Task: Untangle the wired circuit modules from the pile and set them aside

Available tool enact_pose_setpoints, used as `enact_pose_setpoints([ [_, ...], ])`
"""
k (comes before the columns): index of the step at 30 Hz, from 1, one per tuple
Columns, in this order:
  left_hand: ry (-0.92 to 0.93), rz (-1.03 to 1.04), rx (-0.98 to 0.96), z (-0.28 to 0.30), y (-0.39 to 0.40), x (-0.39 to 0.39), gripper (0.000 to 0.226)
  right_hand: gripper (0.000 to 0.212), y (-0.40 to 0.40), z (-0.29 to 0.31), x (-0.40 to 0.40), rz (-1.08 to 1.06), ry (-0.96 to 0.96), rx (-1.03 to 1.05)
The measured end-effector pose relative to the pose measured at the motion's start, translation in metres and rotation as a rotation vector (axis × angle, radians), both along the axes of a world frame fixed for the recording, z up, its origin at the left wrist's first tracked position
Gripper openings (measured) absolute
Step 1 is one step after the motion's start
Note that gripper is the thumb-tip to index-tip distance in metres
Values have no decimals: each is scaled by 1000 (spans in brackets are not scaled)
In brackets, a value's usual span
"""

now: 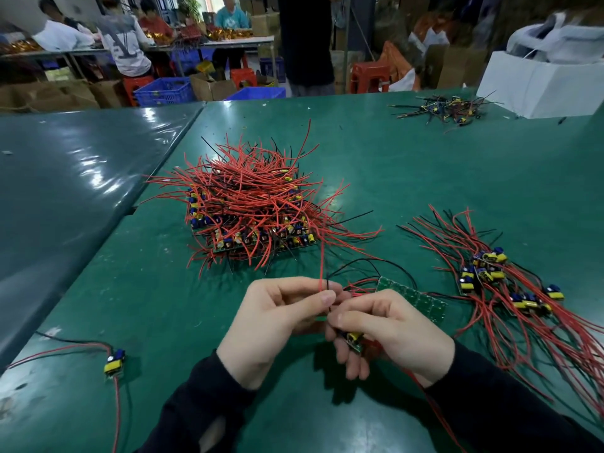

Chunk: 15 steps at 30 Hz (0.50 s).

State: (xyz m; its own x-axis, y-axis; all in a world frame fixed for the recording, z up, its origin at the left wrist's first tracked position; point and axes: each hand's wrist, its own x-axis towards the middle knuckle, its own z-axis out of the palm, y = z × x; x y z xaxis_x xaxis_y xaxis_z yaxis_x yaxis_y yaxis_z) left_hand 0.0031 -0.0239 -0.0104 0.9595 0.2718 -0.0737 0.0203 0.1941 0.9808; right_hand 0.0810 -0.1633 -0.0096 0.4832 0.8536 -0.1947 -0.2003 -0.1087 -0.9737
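The left hand [277,318] pinches a thin black wire [327,297] between thumb and forefinger, the other fingers curled in behind. The right hand [389,331] closes round a small circuit module [354,340], thumb on top, its green board and yellow part peeping out below the fingers. Held this way, I reckon one hand steadies the board while the other draws its lead straight and free. A red wire [322,256] runs up from the pinch toward the pile [251,204], so the piece looks not quite loose yet. Just beyond the right knuckles a strip of green boards [413,299] lies flat on the green table [425,165]. Further right sits the set-aside bunch of modules [503,282], wires trailing toward the person. Near the left sleeve lies a lone module [114,362], well apart from the rest.
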Motion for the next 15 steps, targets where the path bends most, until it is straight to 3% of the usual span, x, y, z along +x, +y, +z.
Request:
enact_pose_setpoints([
  [2,67,-114,-123,2,6,-1,26,20,0,0,-2,79,46,16],
  [6,80,-279,-161,5,16,-5,28,22,-3,3,-2,162,95,73],
  [11,-1,-48,-23,4,9,-3,24,21,-4,1,0,120,89,88],
  [15,41,-149,-73,4,14,-4,31,21,-6,2,-1,184,153,100],
])
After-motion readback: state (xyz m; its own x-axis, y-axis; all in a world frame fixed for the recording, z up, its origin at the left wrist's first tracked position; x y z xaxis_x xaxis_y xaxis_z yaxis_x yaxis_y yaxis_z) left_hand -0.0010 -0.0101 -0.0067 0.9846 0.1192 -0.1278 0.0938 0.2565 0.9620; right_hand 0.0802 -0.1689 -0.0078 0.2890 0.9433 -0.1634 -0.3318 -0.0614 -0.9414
